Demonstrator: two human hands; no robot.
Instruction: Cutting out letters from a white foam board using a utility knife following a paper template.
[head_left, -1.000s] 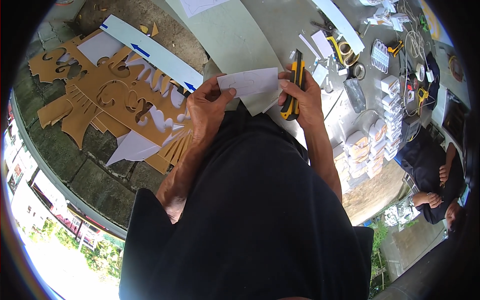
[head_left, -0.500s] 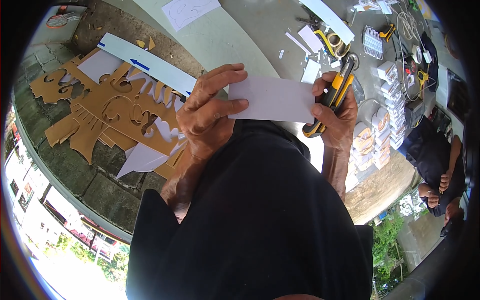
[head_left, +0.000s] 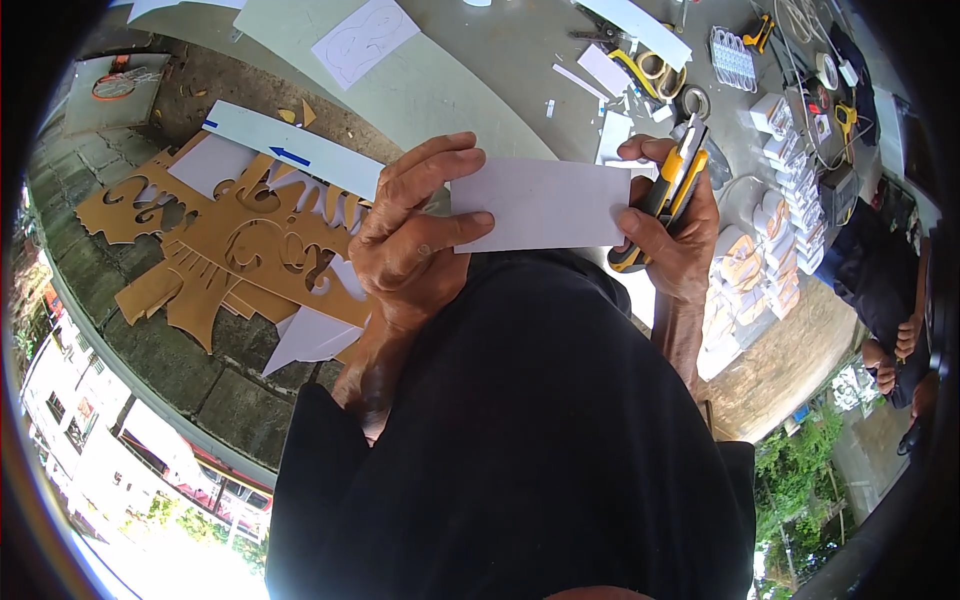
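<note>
A white rectangular sheet piece (head_left: 540,205) is held level between my two hands, above my lap. My left hand (head_left: 415,225) pinches its left end between thumb and fingers. At the other end, my right hand (head_left: 680,225) grips the sheet's edge with thumb and fingertips. That same hand also keeps a yellow and black utility knife (head_left: 672,195) tucked against the palm, tilted with its tip end pointing up and away. Whether the knife's blade is out I cannot tell.
Brown cut-out boards (head_left: 240,235) lie piled on paving at left, under a white strip (head_left: 295,145) with blue arrows. The grey table (head_left: 430,110) bears a drawn paper (head_left: 365,42), tape rolls (head_left: 660,75) and stacked white pieces (head_left: 790,190). Another person (head_left: 885,290) is at far right.
The view has shifted slightly, so the surroundings sit a little differently. The right index finger has straightened somewhat along the sheet's end; both hands keep their hold.
</note>
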